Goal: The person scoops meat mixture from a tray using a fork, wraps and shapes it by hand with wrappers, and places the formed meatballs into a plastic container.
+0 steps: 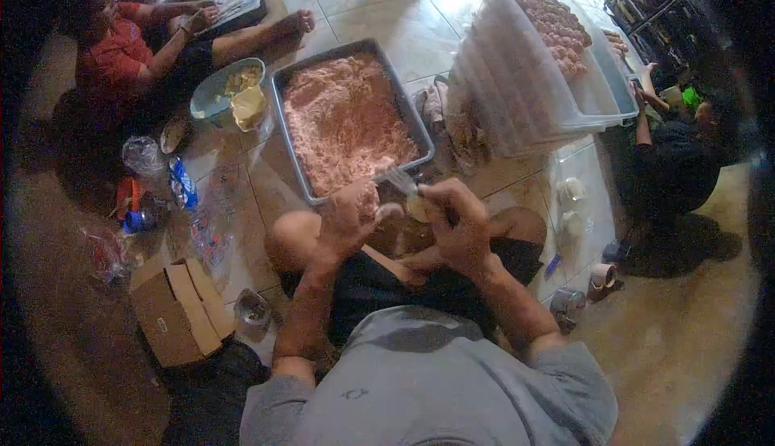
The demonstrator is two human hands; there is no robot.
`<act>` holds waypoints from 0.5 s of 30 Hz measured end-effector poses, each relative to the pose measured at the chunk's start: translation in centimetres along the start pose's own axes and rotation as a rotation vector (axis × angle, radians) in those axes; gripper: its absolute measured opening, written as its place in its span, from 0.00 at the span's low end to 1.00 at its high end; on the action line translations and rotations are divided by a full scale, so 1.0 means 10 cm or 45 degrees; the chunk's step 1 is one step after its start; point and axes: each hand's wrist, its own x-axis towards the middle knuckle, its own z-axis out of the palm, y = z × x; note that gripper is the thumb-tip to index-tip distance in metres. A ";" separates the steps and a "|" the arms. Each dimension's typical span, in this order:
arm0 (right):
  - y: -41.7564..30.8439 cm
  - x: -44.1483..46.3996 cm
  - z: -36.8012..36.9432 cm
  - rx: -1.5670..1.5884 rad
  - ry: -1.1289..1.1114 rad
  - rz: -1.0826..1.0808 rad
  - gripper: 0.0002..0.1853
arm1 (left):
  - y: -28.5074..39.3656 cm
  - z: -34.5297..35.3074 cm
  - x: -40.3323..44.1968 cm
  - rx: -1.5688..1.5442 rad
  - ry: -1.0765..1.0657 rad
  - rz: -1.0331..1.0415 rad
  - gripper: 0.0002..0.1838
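Note:
In front of my crossed legs stands a grey rectangular tub [292,152], heaped with a pink, minced-meat-like mixture [343,107]. My left hand [349,224] is closed around a small lump of pink mixture [368,201] just past the tub's near edge. A fork [399,178] is gripped in my right hand [458,218], its tines pointing up and left toward the tub. Close to the fork's handle, by my right fingers, is a small pale piece [417,207], partly hidden. The two hands are apart.
Stacked clear trays [525,83] with rows of pink balls [557,30] stand at right. A bowl of pale chunks [211,100] sits left of the tub. An opened cardboard box [178,309] lies at lower left. People sit at left [133,50] and right [678,155].

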 end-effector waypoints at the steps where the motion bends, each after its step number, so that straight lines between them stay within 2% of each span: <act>1: 0.10 0.05 0.06 -0.001 0.005 -0.001 0.09 | 0.01 -0.03 -0.03 0.001 -0.002 0.004 0.11; 2: 0.25 0.07 0.12 0.201 -0.059 0.330 0.08 | 0.00 -0.06 -0.06 -0.181 -0.066 -0.009 0.13; 3: 0.51 0.01 0.20 0.302 -0.094 0.494 0.07 | -0.01 -0.09 -0.10 -0.366 -0.130 -0.024 0.15; 4: 0.77 -0.06 0.28 0.398 -0.117 0.661 0.06 | -0.07 -0.13 -0.16 -0.369 -0.134 -0.017 0.15; 6: 1.44 -0.29 0.42 0.336 -0.394 1.136 0.05 | -0.32 -0.20 -0.27 -0.932 -0.440 -0.196 0.21; 7: 1.42 -0.40 0.37 0.332 -0.388 1.125 0.05 | -0.38 -0.21 -0.26 -0.995 -0.483 -0.330 0.22; 8: 1.37 -0.60 0.32 0.492 -0.342 1.139 0.05 | -0.43 -0.22 -0.25 -1.056 -0.518 -0.469 0.23; 9: 1.32 -0.59 0.29 0.569 -0.331 1.145 0.05 | -0.13 -0.32 -0.23 -0.946 -0.251 -0.359 0.21; 10: 1.19 -0.53 0.25 0.647 -0.321 1.151 0.05 | -0.17 -0.27 -0.20 -0.776 -0.186 -0.126 0.18; 12: 0.77 -0.46 0.11 0.263 -0.256 0.836 0.05 | -0.27 -0.18 -0.15 -0.387 0.045 0.295 0.13; 13: 0.49 -0.34 0.02 0.263 -0.255 0.836 0.05 | -0.22 -0.11 -0.10 -0.424 -0.073 0.090 0.14; 14: 0.16 -0.21 -0.06 0.175 -0.226 0.638 0.05 | -0.16 -0.05 -0.06 -0.460 -0.192 -0.117 0.16; 15: -0.03 -0.13 -0.12 0.086 -0.196 0.437 0.05 | -0.10 0.01 0.01 -0.551 -0.198 -0.069 0.18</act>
